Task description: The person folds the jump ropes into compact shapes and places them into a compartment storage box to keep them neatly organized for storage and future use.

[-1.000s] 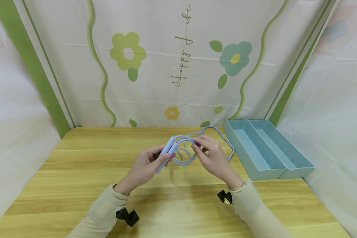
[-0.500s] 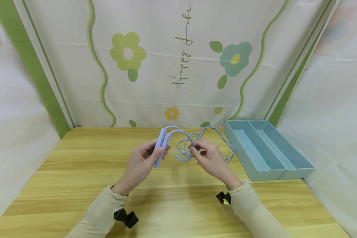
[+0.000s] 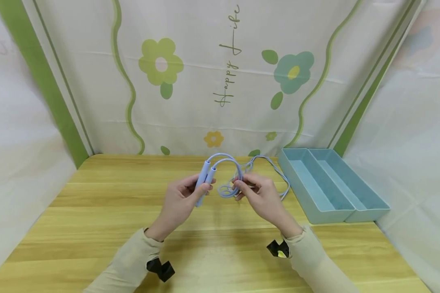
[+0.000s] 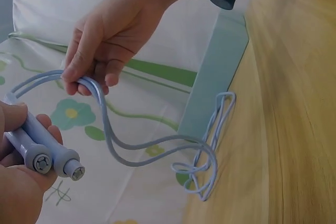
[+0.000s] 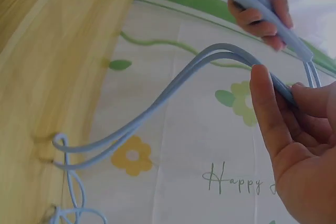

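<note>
In the head view my left hand (image 3: 179, 202) holds the two light-blue handles of a jump rope (image 3: 202, 173) side by side, tilted with their corded ends up. My right hand (image 3: 265, 199) pinches the doubled cord a short way from the handles, so that it arches between the hands. The rest of the cord (image 3: 275, 169) trails onto the table in loose loops. The left wrist view shows the handle ends (image 4: 68, 165) poking out below the left fingers. In the right wrist view, the doubled cord (image 5: 157, 103) runs from the right fingers down to the tabletop.
Two pale-blue rectangular trays (image 3: 326, 217) stand together at the right of the wooden table (image 3: 95, 244), close beside the trailing cord. A white floral curtain (image 3: 190, 110) rises behind the table's back edge, with more white cloth at both sides.
Both hands first drew the handles left and straightened the coiled cord into a wider arch. Now the left hand has come slightly back right, and the right hand still pinches the cord.
</note>
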Available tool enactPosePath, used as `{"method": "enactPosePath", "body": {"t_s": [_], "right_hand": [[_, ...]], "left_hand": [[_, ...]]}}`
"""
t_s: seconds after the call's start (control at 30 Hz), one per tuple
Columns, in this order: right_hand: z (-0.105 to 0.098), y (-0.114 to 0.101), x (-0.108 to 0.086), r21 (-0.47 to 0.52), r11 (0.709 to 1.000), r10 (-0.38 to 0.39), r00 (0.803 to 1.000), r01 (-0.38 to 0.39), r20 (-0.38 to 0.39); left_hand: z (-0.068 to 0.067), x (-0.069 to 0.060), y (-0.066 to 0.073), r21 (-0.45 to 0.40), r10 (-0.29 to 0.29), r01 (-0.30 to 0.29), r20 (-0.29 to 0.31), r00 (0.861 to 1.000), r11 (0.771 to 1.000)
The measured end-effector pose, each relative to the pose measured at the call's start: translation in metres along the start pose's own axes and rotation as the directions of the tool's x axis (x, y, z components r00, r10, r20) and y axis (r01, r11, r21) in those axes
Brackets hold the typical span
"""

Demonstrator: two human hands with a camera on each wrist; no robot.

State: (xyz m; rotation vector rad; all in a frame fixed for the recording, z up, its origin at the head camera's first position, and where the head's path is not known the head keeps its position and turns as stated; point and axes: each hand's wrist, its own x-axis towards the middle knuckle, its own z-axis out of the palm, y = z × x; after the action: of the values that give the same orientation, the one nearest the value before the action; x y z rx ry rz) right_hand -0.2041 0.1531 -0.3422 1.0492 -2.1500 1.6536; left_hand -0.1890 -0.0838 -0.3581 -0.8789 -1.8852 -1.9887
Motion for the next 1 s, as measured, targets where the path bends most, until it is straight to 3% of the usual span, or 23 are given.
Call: {"method": "enactPosePath", "body": {"t_s": [0.23, 0.53, 0.73, 1.0], "right_hand": [[0.002, -0.005, 0.0, 0.178, 0.984, 0.037, 0.999, -0.033, -0.023], [0.008, -0.004, -0.001, 0.248, 0.968, 0.05, 0.997, -0.033, -0.06], [0.012, -0.006, -0.003, 0.255, 0.964, 0.108, 0.989, -0.079, -0.105], [0.013, -0.007, -0.004, 0.184, 0.974, 0.16, 0.977, -0.134, -0.138]], "left_hand": [[0.007, -0.004, -0.006, 0.092, -0.031, 0.024, 0.073, 0.997, 0.995], [0.017, -0.008, -0.013, 0.23, -0.107, 0.082, 0.101, 0.989, 0.97], [0.02, -0.011, -0.015, 0.289, -0.089, 0.046, 0.136, 0.987, 0.956], [0.019, -0.014, -0.015, 0.135, -0.155, 0.117, 0.323, 0.933, 0.984]]}}
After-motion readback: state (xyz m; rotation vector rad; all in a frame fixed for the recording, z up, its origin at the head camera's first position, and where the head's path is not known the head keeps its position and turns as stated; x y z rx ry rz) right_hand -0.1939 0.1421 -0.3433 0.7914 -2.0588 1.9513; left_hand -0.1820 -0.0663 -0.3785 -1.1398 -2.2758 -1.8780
